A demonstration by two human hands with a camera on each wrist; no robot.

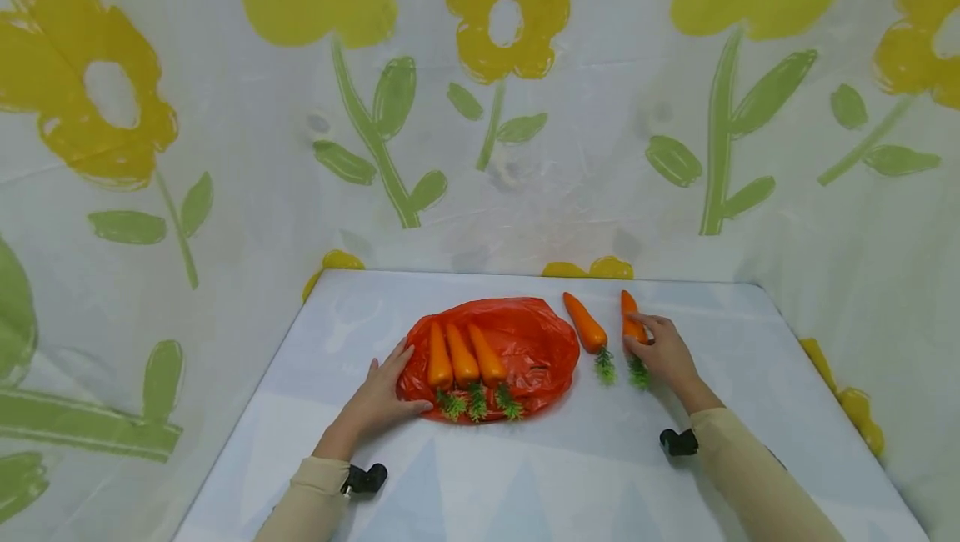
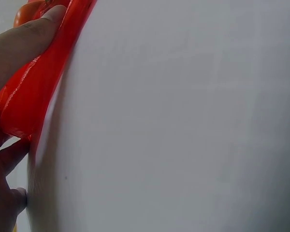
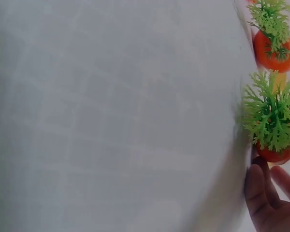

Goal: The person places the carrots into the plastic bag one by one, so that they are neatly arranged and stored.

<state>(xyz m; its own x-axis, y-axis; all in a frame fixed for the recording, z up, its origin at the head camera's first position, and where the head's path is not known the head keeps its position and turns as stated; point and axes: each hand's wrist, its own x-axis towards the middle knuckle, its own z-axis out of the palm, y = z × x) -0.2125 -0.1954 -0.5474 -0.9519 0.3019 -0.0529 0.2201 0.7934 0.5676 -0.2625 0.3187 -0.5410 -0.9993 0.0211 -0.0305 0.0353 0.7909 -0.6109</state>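
A red plastic bag [image 1: 551, 358] lies spread on the table, with three orange toy carrots [image 1: 460, 354] side by side on its left part, green leafy tops toward me. At the bag's left edge rests my left hand [image 1: 382, 396], fingers spread and thumb along the near side; the left wrist view shows the thumb [image 2: 26, 46] lying against the red plastic. My right hand [image 1: 667, 354] holds the rightmost carrot [image 1: 628, 305] across its middle, from the right. The leafy top [image 3: 273, 113] of that carrot shows in the right wrist view. Another carrot [image 1: 587, 323] lies between it and the bag.
The white table [image 1: 570, 475] has pale blue triangle patterns and a rounded far right corner. Behind it hangs a cloth [image 1: 577, 150] printed with yellow flowers. Both wrists carry small black devices [image 1: 678, 442] near the cuffs.
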